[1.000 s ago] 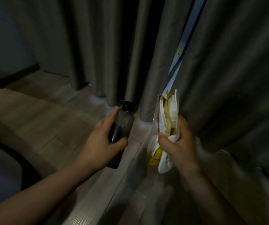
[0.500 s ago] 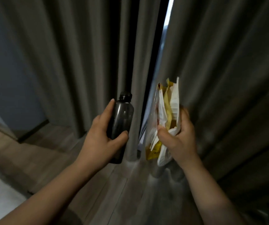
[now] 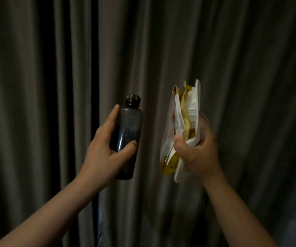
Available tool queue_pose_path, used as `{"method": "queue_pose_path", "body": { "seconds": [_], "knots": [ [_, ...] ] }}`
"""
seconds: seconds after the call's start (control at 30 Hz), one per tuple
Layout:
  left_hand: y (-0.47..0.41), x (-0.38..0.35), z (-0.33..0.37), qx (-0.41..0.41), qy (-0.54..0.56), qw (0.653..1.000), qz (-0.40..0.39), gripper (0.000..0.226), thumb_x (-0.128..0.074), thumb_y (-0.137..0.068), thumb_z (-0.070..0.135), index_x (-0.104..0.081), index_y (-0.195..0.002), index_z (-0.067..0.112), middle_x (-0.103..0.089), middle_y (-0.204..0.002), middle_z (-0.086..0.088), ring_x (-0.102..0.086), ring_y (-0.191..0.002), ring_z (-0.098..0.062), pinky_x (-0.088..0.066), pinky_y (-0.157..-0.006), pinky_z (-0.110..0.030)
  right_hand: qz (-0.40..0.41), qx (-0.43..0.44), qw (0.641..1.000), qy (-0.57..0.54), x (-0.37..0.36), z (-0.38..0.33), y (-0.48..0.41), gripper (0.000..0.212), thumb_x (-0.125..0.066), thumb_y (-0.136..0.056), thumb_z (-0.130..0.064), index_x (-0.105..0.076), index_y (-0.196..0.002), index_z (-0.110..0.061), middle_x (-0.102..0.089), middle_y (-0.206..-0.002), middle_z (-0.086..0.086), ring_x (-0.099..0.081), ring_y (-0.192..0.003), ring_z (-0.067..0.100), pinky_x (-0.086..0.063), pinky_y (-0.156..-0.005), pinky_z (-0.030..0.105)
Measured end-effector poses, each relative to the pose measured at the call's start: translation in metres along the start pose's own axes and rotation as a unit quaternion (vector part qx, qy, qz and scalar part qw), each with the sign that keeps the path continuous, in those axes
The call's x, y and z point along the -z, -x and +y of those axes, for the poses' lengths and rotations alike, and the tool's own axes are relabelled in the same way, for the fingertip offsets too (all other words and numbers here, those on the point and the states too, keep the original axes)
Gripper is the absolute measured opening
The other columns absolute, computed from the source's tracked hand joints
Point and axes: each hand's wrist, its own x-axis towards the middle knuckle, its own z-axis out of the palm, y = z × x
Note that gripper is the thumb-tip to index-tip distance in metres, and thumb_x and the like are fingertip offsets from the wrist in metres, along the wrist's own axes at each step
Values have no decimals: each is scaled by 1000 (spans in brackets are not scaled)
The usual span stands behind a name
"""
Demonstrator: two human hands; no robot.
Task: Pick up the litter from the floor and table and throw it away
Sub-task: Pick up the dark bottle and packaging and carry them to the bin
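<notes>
Lifted higher: left hand (image 3: 106,154) grips bottle (image 3: 128,122), right hand (image 3: 198,154) clutches wrappers (image 3: 185,114).

Left hand (image 3: 104,154) around dark bottle (image 3: 129,122); right hand (image 3: 198,155) around crumpled wrappers (image 3: 185,111)

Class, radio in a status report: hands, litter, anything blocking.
Left hand grips dark bottle. Right hand clutches wrapper bundle. Curtain directly ahead; no bin in view.

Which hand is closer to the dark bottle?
Left. The left hand grips the dark bottle round its middle; the right hand is apart, to its right, holding crumpled wrappers.
</notes>
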Motion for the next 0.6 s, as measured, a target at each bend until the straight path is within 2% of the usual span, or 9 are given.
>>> {"method": "queue_pose_path", "body": {
  "seconds": [0.07, 0.1, 0.2, 0.33, 0.43, 0.47, 0.53, 0.6],
  "knots": [
    [-13, -19, 11, -28, 41, 998, -26, 85, -66, -77, 40, -15, -143, 55, -33, -141, 19, -46, -118, -4, -46, -97, -34, 31, 13, 998, 47, 23, -13, -6, 67, -64, -66, -42, -42, -126, -58, -48, -131, -14, -56, -112, 0, -52, -78, 13],
    [-20, -29, 16, -45, 62, 996, -39, 84, -66, -77, 40, -15, -143, 55, -35, -140, 20, -48, -115, -3, -46, -94, -30, 53, 17, 996, 72, 35, -20, -7, 67, -64, -66, -42, -40, -126, -60, -47, -132, -13, -55, -113, 1, -53, -79, 15],
    [-35, -57, 33, -83, 130, 984, -89, 83, -64, -77, 44, -13, -140, 61, -33, -137, 24, -46, -112, 2, -43, -89, -26, 135, 28, 977, 161, 69, -41, 1, 72, -63, -66, -43, -42, -134, -44, -46, -132, -4, -57, -112, 7, -55, -84, 21],
    [-36, -93, 58, -127, 221, 953, -164, 87, -67, -73, 35, -16, -137, 64, -39, -138, 19, -50, -111, 4, -40, -82, -14, 213, 28, 937, 275, 103, -82, 32, 73, -63, -65, -41, -47, -136, -31, -48, -126, -5, -57, -104, -1, -50, -80, 10],
    [-21, -118, 80, -146, 289, 922, -214, 87, -73, -74, 34, -20, -136, 64, -44, -130, 28, -49, -108, 17, -37, -82, -9, 263, 6, 894, 364, 117, -117, 67, 76, -63, -66, -40, -47, -138, -25, -46, -129, -4, -54, -108, -4, -44, -83, 5],
    [-13, -125, 88, -145, 311, 909, -238, 87, -72, -71, 37, -20, -136, 65, -44, -129, 28, -49, -108, 16, -38, -83, -9, 280, -4, 876, 392, 120, -130, 81, 76, -63, -66, -40, -47, -139, -26, -45, -130, -4, -54, -109, -3, -44, -84, 6],
    [8, -138, 109, -141, 356, 875, -295, 87, -68, -67, 39, -20, -134, 67, -47, -132, 19, -54, -111, 2, -43, -88, -19, 309, -25, 840, 445, 125, -160, 112, 77, -64, -66, -40, -45, -140, -32, -44, -130, -7, -53, -111, -2, -46, -87, 9],
    [36, -149, 133, -151, 397, 836, -347, 85, -71, -72, 38, -20, -134, 66, -47, -136, 14, -54, -115, -6, -44, -91, -26, 338, -48, 802, 490, 129, -196, 142, 77, -66, -65, -37, -43, -139, -39, -43, -130, -9, -52, -112, -3, -47, -90, 12]
  ]
}}
